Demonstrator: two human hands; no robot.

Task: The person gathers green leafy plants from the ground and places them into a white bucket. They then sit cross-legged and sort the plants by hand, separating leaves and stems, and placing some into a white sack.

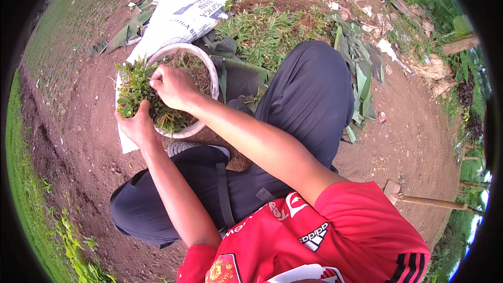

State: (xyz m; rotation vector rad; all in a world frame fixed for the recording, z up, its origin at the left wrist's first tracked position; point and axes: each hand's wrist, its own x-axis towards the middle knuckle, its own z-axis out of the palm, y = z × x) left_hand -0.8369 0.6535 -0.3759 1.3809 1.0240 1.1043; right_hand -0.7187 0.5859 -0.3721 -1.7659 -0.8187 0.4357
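A clump of leafy green plants (137, 84) lies over the left side of a round, pale-rimmed tub (214, 74). My left hand (139, 125) grips the clump's lower edge, thumb up against the leaves. At the clump's right side is my right hand (173, 86), its fingers bent and pinched together over the tub; whether a stem is between them cannot be told. Dry, brownish plant matter (192, 67) shows inside the tub. Beneath and behind the tub lies a white woven sack (169, 19) with printing on it.
Uprooted grass (259, 31) is heaped beyond my raised knee, beside a dark green banana leaf (239, 76). More torn leaves (363, 74) lie right of the knee. A wooden-handled tool (428, 201) with a flat head is on the soil at right. Litter is scattered at upper right.
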